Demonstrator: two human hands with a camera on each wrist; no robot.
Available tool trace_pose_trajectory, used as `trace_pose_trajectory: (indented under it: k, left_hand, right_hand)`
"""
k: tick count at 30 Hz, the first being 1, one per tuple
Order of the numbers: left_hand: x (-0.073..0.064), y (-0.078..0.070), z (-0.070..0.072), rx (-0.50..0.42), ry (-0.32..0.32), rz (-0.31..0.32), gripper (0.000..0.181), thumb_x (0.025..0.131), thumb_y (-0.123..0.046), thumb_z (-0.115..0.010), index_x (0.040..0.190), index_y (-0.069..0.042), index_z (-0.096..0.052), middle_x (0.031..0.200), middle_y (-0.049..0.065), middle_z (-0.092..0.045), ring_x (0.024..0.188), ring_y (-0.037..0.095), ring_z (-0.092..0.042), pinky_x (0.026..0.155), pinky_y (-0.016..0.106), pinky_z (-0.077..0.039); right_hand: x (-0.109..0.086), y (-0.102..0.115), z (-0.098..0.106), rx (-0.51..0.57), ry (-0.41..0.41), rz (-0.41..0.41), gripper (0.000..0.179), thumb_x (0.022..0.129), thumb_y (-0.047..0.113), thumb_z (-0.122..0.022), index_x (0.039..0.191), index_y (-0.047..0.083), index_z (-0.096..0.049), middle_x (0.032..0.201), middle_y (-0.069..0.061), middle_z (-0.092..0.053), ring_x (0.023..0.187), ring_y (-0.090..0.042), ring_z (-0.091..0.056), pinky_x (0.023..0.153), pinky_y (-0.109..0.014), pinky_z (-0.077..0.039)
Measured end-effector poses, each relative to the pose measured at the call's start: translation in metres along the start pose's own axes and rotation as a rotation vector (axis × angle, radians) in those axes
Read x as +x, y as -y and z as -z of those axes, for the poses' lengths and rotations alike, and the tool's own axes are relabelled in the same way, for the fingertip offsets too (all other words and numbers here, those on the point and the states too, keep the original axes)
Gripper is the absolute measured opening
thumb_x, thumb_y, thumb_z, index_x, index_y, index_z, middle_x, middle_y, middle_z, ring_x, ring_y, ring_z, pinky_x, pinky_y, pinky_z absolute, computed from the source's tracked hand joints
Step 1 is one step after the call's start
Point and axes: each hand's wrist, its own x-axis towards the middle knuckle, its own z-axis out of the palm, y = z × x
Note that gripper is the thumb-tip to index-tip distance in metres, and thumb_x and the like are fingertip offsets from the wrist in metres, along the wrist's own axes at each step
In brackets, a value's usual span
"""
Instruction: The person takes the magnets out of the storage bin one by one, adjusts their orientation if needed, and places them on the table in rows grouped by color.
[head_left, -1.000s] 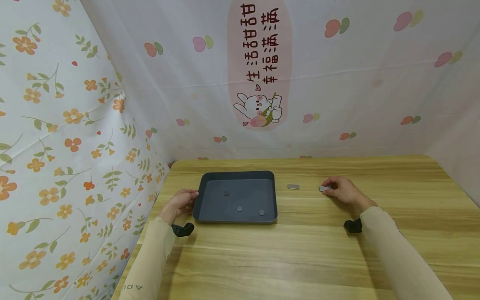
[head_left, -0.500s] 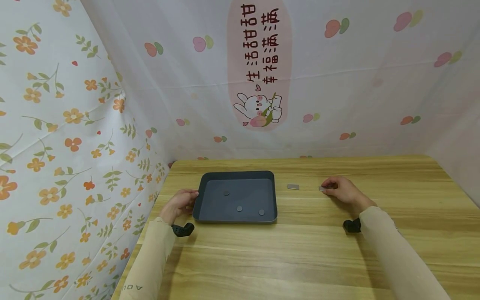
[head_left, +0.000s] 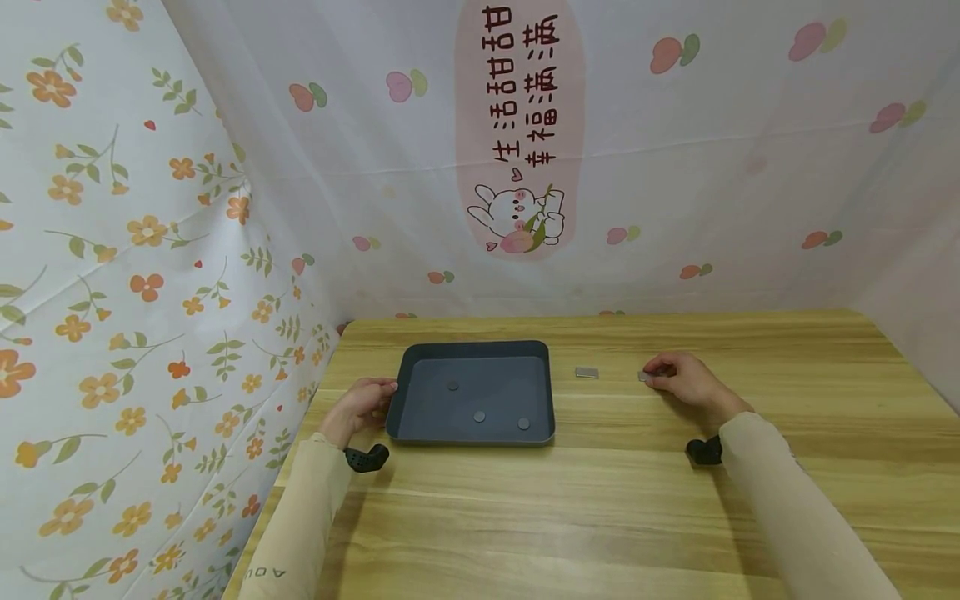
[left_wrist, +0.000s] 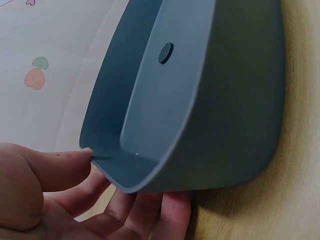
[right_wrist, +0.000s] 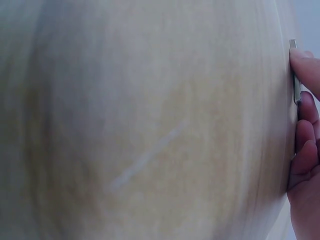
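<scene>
My left hand grips the left end of a dark grey rectangular tray. In the left wrist view the thumb rests on the rim and the other fingers curl against the outside of the wall. Three small round grey discs lie apart on the tray floor. To the right of the tray, my right hand pinches a small flat silver rectangular piece at the tabletop; its fingers cover most of it. The right wrist view shows the thin edge of this piece along the thumb.
A similar flat silver rectangle lies between the tray and my right hand. The wooden table ends at the back against a printed curtain. A floral cloth hangs along the left side.
The silver piece in my right hand has tipped flatter, its bright edge no longer showing as it did a second ago. The left hand and the tray stay in place.
</scene>
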Motion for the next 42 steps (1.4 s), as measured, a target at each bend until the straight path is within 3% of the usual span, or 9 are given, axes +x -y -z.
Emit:
trace_pose_trajectory:
  k: [8, 15, 22, 26, 34, 38, 42]
  left_hand:
    - [0.0, -0.001, 0.0, 0.006, 0.014, -0.008, 0.044, 0.104, -0.014, -0.037, 0.144, 0.005, -0.035, 0.085, 0.0, -0.058, 0.076, 0.012, -0.055, 0.073, 0.032, -0.047]
    - [0.0, -0.001, -0.001, 0.014, 0.017, -0.012, 0.044, 0.105, -0.014, -0.037, 0.144, 0.004, -0.035, 0.083, 0.001, -0.056, 0.074, 0.014, -0.054, 0.074, 0.033, -0.048]
    - [0.0, -0.001, -0.001, 0.0, 0.018, -0.002, 0.044, 0.105, -0.014, -0.038, 0.144, 0.004, -0.034, 0.083, 0.0, -0.055, 0.074, 0.012, -0.053, 0.074, 0.032, -0.047]
    - [0.0, 0.0, -0.001, -0.008, 0.02, -0.004, 0.044, 0.105, -0.015, -0.038, 0.144, 0.005, -0.034, 0.088, 0.001, -0.058, 0.077, 0.012, -0.055, 0.075, 0.032, -0.048]
    - [0.0, 0.0, 0.001, -0.015, 0.017, -0.001, 0.043, 0.105, -0.015, -0.038, 0.144, 0.003, -0.036, 0.074, -0.002, -0.049, 0.065, 0.011, -0.046, 0.068, 0.03, -0.044]
    - [0.001, 0.0, 0.001, -0.002, 0.004, 0.003, 0.044, 0.105, -0.016, -0.039, 0.145, 0.001, -0.037, 0.086, 0.001, -0.056, 0.075, 0.012, -0.053, 0.072, 0.03, -0.047]
    - [0.001, 0.0, 0.001, 0.007, 0.0, 0.004, 0.044, 0.105, -0.017, -0.039, 0.145, 0.001, -0.037, 0.101, 0.005, -0.062, 0.085, 0.014, -0.058, 0.077, 0.032, -0.049]
  right_hand:
    - [-0.001, 0.001, 0.001, 0.001, -0.006, 0.002, 0.027, 0.095, 0.017, -0.062, 0.113, -0.003, -0.064, 0.109, -0.018, -0.064, 0.096, -0.029, -0.061, 0.083, -0.041, -0.048]
    - [0.0, 0.0, 0.001, -0.003, -0.012, -0.008, 0.028, 0.095, 0.019, -0.063, 0.113, -0.002, -0.064, 0.11, -0.019, -0.064, 0.095, -0.027, -0.06, 0.08, -0.037, -0.047]
    - [-0.002, 0.0, 0.002, 0.038, -0.026, -0.065, 0.036, 0.096, 0.025, -0.061, 0.119, -0.002, -0.062, 0.113, -0.021, -0.063, 0.095, -0.026, -0.058, 0.078, -0.033, -0.046]
    - [-0.004, 0.0, 0.003, 0.04, -0.04, -0.094, 0.042, 0.098, 0.031, -0.056, 0.123, -0.002, -0.059, 0.119, -0.024, -0.061, 0.102, -0.032, -0.058, 0.082, -0.036, -0.046]
    - [-0.005, 0.009, 0.008, 0.2, -0.067, -0.161, 0.051, 0.101, 0.039, -0.048, 0.133, -0.001, -0.052, 0.128, -0.025, -0.054, 0.111, -0.033, -0.052, 0.079, -0.029, -0.046]
    - [0.0, 0.022, 0.009, 0.235, -0.094, -0.163, 0.056, 0.099, 0.046, -0.048, 0.135, 0.003, -0.051, 0.131, -0.022, -0.053, 0.115, -0.034, -0.05, 0.086, -0.038, -0.045]
    - [0.005, 0.046, 0.006, 0.26, -0.116, -0.114, 0.055, 0.1, 0.043, -0.049, 0.134, 0.0, -0.052, 0.13, -0.022, -0.054, 0.118, -0.037, -0.049, 0.095, -0.047, -0.041]
